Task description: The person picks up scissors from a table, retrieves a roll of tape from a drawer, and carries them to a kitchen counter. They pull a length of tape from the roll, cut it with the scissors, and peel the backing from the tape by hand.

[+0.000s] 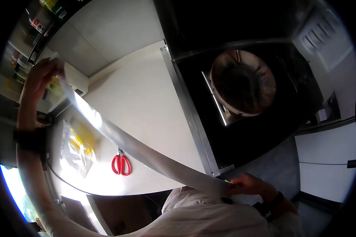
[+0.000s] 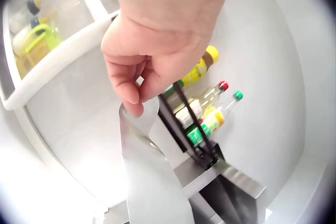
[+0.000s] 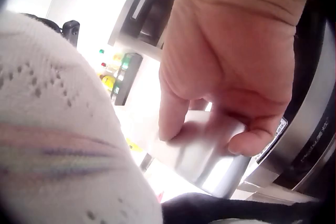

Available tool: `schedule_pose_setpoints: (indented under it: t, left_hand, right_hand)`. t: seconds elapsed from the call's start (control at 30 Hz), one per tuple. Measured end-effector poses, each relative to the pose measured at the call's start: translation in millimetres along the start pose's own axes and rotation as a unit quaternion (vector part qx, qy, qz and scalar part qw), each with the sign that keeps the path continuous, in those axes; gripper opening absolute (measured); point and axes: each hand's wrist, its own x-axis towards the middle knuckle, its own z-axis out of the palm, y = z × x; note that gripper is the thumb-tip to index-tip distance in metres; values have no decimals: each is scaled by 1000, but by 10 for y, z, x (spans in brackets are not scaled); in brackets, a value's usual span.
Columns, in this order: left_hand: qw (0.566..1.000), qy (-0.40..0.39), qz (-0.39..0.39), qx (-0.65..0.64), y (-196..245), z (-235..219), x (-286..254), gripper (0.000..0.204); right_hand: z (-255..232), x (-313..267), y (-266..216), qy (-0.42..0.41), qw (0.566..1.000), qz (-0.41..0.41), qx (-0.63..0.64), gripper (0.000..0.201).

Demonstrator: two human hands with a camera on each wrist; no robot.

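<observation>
A long shiny silver strip (image 1: 138, 148), like foil or film, stretches taut between my two hands above the counter. My left hand (image 1: 41, 75) is raised at the upper left and pinches one end of the strip (image 2: 149, 176) between thumb and curled fingers (image 2: 131, 90). My right hand (image 1: 247, 183) is low, close to my torso, and grips the other end (image 3: 202, 150), thumb and fingers (image 3: 170, 116) curled round it.
Red-handled scissors (image 1: 121, 164) and a clear plastic bag (image 1: 77, 148) with yellow contents lie on the white counter (image 1: 146, 98). To the right a round pan (image 1: 243, 83) sits on a black cooktop (image 1: 265, 134). Bottles (image 2: 205, 113) stand in a dark rack by the wall.
</observation>
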Motion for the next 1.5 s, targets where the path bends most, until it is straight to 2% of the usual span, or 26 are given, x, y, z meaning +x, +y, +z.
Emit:
schedule_pose_setpoints:
  t: [0.03, 0.1, 0.17, 0.2, 0.27, 0.33, 0.47, 0.57, 0.6, 0.63, 0.73, 0.8, 0.93, 1.0, 1.13, 1.23, 1.33, 1.43, 1.47, 1.5]
  left_hand:
    - [1000, -29, -10, -3, -87, 251, 245, 17]
    - [999, 46, -22, -5, -446, 826, 740, 20]
    - [998, 50, -35, -23, -725, 1489, 1077, 24]
    - [998, 52, -42, 0, -891, 1775, 1270, 21]
    - [996, 61, -36, -49, -1359, 2296, 1642, 21]
    - [995, 75, -34, -62, -1631, 2756, 1893, 20]
    - [989, 129, 5, 72, -1704, 3250, 2087, 18]
    - [987, 144, 14, 73, -1677, 3399, 2101, 16]
    - [978, 168, 54, 113, -1762, 3441, 2165, 15]
    - [978, 167, 52, 114, -1844, 3472, 2225, 15]
    - [972, 183, 84, 123, -1933, 3518, 2275, 16]
    - [949, 225, 137, 175, -1942, 3547, 2255, 18]
    - [943, 240, 160, 165, -1952, 3595, 2211, 21]
    - [938, 247, 150, 193, -1929, 3619, 2191, 32]
    - [943, 243, 152, 168, -1948, 3666, 2155, 36]
    - [944, 219, 189, 158, -1907, 3674, 2038, 45]
    - [953, 157, 197, 167, -1914, 3665, 1954, 55]
    - [932, 154, 230, 233, -1884, 3651, 1839, 49]
    - [897, 142, 298, 295, -1865, 3603, 1820, 32]
    - [897, 136, 300, 294, -1896, 3587, 1853, 32]
  right_hand:
    - [-1, -19, 58, 33, 999, 14, -14, 18]
    - [7, -20, 34, 72, 996, 29, -31, 20]
    - [46, -62, -132, 140, 964, 211, -87, 24]
    - [65, -59, -99, 142, 962, 215, -91, 24]
    - [135, -78, 25, 199, 949, 244, 12, 27]
    - [164, -42, -4, 219, 943, 250, 18, 26]
    - [220, -3, 53, 272, 915, 294, 42, 22]
    - [217, 72, -85, 287, 904, 306, 78, 20]
    - [212, 94, -130, 288, 902, 310, 81, 20]
    - [204, 104, -142, 286, 902, 312, 82, 20]
    - [188, 136, -159, 275, 913, 295, 69, 21]
    - [173, 155, -159, 253, 928, 269, 49, 20]
    - [176, 165, -122, 250, 934, 251, 50, 19]
    - [189, 174, -133, 256, 933, 247, 65, 18]
    - [216, 190, -165, 259, 923, 278, 55, 18]
    - [235, 178, -169, 267, 922, 270, 70, 18]
    - [256, 184, -156, 274, 920, 265, 90, 18]
    - [244, 205, -186, 276, 920, 262, 95, 17]
    - [226, 193, -144, 254, 924, 272, 88, 21]
    - [222, 185, -124, 231, 928, 282, 82, 26]
